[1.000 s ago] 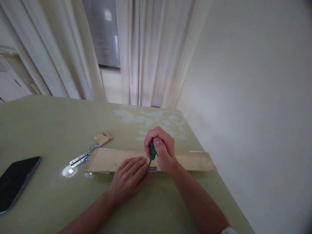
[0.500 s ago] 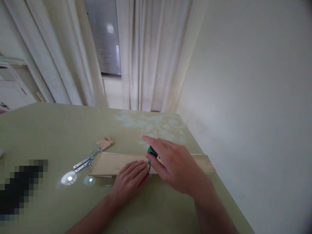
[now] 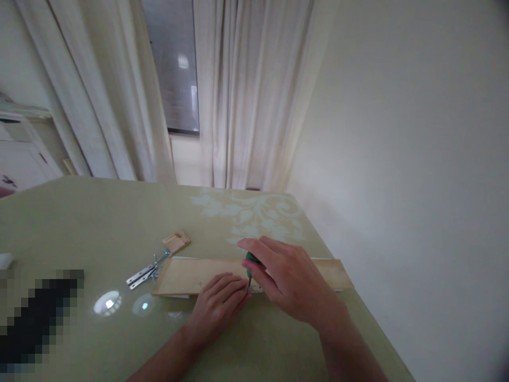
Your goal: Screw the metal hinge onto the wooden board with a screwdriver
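Head view: the right hand [image 3: 290, 278] pinches a screwdriver [image 3: 249, 272], tip down beside the left hand [image 3: 218, 302], flattened on the board [image 3: 185, 273], work apparently unfinished, brackets [image 3: 139, 275] loose to that hand's left.

Dim indoor lt is falling soft & flat, w/ glare spots [image 3: 108, 303] shining on table [image 3: 119, 212] + window [image 3: 173, 90], R corners darkening, & big pixels [image 3: 35, 318] blocking lower L.
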